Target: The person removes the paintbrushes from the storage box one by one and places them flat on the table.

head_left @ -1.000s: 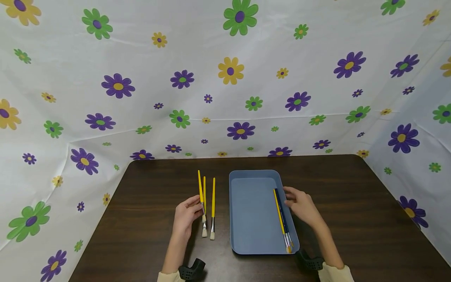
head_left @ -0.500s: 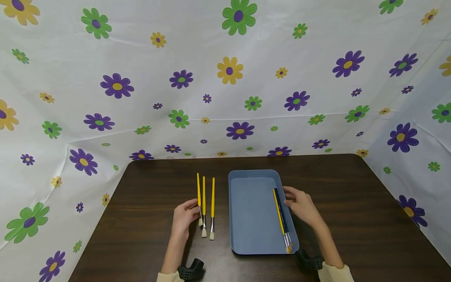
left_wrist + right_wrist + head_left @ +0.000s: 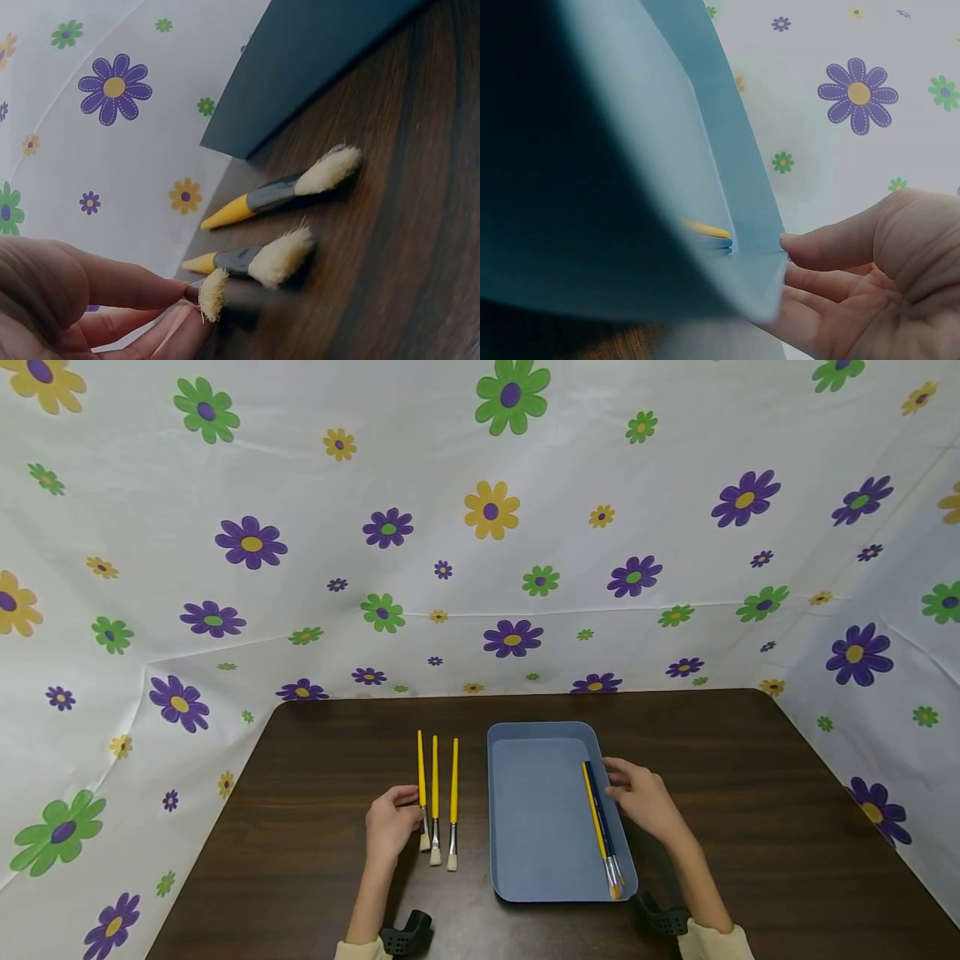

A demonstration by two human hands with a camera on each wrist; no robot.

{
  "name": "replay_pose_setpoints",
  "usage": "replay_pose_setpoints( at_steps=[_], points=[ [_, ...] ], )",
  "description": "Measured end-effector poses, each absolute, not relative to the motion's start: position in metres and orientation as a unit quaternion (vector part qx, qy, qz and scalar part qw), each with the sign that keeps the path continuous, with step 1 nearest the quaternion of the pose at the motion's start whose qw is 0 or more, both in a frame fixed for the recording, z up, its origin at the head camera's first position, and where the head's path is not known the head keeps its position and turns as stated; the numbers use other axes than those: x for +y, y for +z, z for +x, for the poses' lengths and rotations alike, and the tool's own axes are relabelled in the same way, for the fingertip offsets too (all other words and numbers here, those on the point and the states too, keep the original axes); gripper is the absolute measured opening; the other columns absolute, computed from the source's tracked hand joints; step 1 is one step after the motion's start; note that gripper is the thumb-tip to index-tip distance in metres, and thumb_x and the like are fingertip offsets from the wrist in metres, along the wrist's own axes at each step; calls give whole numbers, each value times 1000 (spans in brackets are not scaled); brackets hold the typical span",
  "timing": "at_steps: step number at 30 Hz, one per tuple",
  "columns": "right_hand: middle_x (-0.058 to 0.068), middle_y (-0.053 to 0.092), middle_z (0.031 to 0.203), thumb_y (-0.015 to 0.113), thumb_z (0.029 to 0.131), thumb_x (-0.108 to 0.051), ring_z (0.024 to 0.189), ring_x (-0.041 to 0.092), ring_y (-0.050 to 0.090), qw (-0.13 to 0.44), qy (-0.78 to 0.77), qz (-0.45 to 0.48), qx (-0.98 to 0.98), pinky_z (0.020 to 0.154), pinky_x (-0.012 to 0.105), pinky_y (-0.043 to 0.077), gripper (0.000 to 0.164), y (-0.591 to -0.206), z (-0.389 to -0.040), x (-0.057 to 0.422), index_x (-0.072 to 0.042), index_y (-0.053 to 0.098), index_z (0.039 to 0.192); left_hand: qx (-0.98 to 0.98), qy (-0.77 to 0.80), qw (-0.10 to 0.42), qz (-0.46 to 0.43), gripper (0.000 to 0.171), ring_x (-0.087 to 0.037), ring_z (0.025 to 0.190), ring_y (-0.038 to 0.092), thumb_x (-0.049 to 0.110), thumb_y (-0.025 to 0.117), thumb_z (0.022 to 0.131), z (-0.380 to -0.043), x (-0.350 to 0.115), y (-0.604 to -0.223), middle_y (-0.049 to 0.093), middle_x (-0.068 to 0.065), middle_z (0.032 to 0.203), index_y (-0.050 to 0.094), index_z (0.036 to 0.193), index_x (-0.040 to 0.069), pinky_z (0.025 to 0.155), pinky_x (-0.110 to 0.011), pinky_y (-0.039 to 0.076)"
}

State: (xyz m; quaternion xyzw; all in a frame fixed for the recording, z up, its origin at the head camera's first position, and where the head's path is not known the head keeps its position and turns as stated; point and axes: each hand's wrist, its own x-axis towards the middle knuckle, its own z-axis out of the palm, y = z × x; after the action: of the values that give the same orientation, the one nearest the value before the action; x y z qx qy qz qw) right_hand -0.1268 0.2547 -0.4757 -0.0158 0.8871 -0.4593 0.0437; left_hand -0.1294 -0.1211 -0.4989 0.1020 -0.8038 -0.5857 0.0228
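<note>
The left brush (image 3: 422, 768) of three yellow ones is at the left of the counter (image 3: 330, 793), bristles toward the near side, and the person's left hand (image 3: 392, 827) pinches it low down, just above the bristles; I can't tell whether it touches the wood along its length. Just to its right lie the middle brush (image 3: 435, 777) and the right brush (image 3: 454, 781), roughly parallel, handles pointing far. If the step is setting that brush in line with these, I'd keep the pinch light, let the handle come down flat, swing it parallel to its neighbours, and part thumb and fingers without dragging the bristles. Its tip sits slightly farther off than theirs, so a small pull nearer would even up the bristle ends. Right of the row, apart from it, is the tray (image 3: 536, 818), with a yellow brush (image 3: 595, 810) and dark blue (image 3: 600, 800) beside it along the right wall. The right hand (image 3: 643, 797) touches that wall, fingers bent; whether it truly grips, I can't tell. A soft touch there should suffice. Flowered cloth (image 3: 300, 493) hangs behind.
</note>
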Motion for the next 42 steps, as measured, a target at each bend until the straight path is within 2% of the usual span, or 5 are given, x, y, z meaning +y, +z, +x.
replay_pose_setpoints(
  at_steps=[4, 13, 17, 28, 42],
  points=[
    [38, 61, 129, 58, 99, 6, 106, 43, 69, 40, -458, -18, 888, 69, 43, 62, 47, -476, -126, 254, 14, 48, 144, -828, -551, 11, 99, 34, -35, 83, 74, -8, 70, 85, -130, -124, -495, 72, -28, 107, 67, 118, -14, 72, -42, 63],
    [38, 61, 129, 59, 99, 6, 107, 44, 69, 39, -455, -18, 890, 70, 43, 62, 47, -475, -126, 254, 14, 49, 143, -873, -477, 1, 98, 22, -26, 73, 71, -6, 73, 87, -129, -126, -491, 74, -13, 87, 70, 108, -11, 66, -40, 61],
    [38, 61, 128, 59, 98, 6, 105, 42, 69, 39, -457, -18, 888, 69, 42, 62, 47, -476, -125, 254, 14, 49, 143, -873, -478, -4, 93, 19, -25, 69, 71, -8, 73, 88, -128, -126, -493, 72, -12, 83, 69, 106, -12, 64, -38, 62],
    [38, 61, 128, 58, 98, 6, 104, 42, 70, 38, -457, -18, 889, 69, 43, 63, 47, -475, -125, 253, 14, 49, 143, -863, -496, -25, 95, 21, -24, 68, 69, -6, 71, 90, -127, -126, -491, 69, -14, 87, 67, 110, -12, 59, -34, 62],
    [39, 61, 128, 58, 98, 6, 104, 43, 70, 37, -457, -21, 888, 68, 42, 62, 47, -476, -125, 254, 14, 48, 143, -875, -475, -10, 93, 35, -20, 62, 65, 3, 68, 94, -127, -126, -487, 70, -15, 93, 61, 125, -11, 58, -35, 60]
  ],
)
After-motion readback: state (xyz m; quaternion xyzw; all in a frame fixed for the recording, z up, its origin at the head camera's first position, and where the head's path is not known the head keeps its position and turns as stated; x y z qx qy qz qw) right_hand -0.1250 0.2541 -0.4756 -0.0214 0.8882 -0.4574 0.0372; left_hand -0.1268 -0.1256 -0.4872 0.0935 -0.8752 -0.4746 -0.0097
